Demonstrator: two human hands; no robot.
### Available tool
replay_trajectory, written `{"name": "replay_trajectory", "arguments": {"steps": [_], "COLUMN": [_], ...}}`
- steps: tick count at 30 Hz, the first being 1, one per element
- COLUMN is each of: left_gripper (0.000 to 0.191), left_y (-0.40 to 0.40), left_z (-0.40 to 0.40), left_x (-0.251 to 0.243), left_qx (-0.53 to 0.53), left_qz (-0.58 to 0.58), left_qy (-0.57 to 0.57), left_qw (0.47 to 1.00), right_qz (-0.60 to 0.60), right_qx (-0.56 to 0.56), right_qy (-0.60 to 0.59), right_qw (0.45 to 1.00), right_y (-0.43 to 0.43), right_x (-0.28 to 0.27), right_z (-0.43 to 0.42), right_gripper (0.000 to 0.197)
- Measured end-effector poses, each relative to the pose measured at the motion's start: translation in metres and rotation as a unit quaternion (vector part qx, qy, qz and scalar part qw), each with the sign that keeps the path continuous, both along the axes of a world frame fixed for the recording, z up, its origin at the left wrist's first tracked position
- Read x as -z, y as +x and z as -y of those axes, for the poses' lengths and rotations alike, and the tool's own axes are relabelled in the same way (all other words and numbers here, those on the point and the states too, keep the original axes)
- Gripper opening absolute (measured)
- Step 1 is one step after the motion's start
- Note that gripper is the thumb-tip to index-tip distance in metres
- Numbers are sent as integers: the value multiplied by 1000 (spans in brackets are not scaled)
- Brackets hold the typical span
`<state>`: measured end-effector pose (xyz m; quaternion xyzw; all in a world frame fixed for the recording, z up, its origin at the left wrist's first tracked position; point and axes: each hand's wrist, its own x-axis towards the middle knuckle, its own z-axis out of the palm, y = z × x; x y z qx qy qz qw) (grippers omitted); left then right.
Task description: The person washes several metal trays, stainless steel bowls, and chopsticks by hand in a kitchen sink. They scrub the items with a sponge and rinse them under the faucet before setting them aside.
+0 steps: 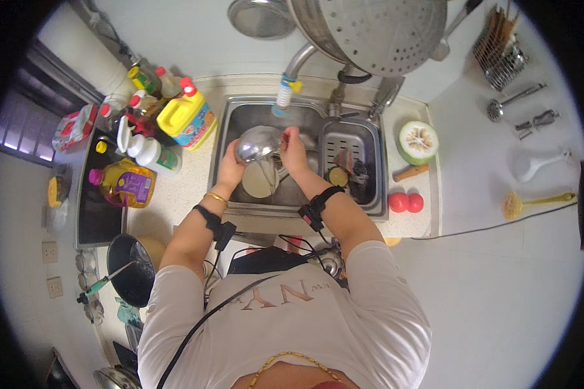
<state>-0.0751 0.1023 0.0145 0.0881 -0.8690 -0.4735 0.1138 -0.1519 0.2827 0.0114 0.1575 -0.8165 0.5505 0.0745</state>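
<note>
A shiny metal bowl [259,142] is tilted over the large sink basin [243,114], its rounded outside facing up. My left hand [230,166] grips it by the left side. At the bowl's right edge, my right hand [293,150] has its fingers bent around the rim; the fingertips are partly hidden. Below the bowl, pale dishes [260,180] lie in the basin, partly overlapped by it. The faucet's flexible blue-and-white nozzle [283,95] hangs just behind the bowl.
The smaller basin at right holds a drain tray [338,144], a striped cloth [343,158] and dark scrubbers. A cut winter melon [418,142] and two tomatoes [406,202] sit right of the sink. Bottles and a yellow jug [187,119] crowd the left counter. A large perforated steamer [374,34] hangs overhead.
</note>
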Motion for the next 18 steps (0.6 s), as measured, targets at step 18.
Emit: {"name": "replay_trajectory", "arguments": {"steps": [18], "left_gripper": [49], "left_y": [39], "left_z": [12], "left_x": [-41], "left_qx": [-42], "left_qz": [203], "left_qy": [408], "left_qw": [889], "right_qz": [128], "right_qx": [-100], "right_qy": [577], "right_qw": [800], "right_y": [-59], "right_x": [153], "right_z": [-201], "right_gripper": [41]}}
